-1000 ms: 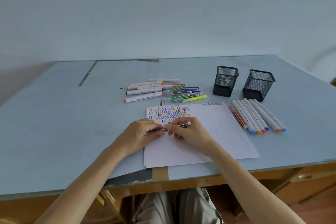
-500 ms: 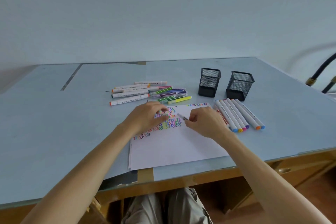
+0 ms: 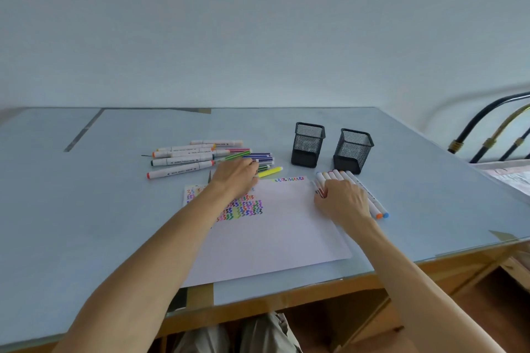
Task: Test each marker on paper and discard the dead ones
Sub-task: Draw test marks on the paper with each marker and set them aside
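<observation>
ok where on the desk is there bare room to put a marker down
Free: the lower half of the paper, and the desk left of it. Crowded: the loose marker pile at the left hand, and the marker row by the right hand.

Both arms stretched fwd; left hand (image 3: 236,178) palm down, fingers loosely curled; right hand (image 3: 342,200) palm down, fingers bent, grip unclear

Plain pale wall (image 3: 258,26) behind. Counter (image 3: 86,209): blue-grey glass top w/ wooden edge, drawers at lower rt. Black-and-brass metal rails (image 3: 493,135) far rt. Soft, even light.
</observation>
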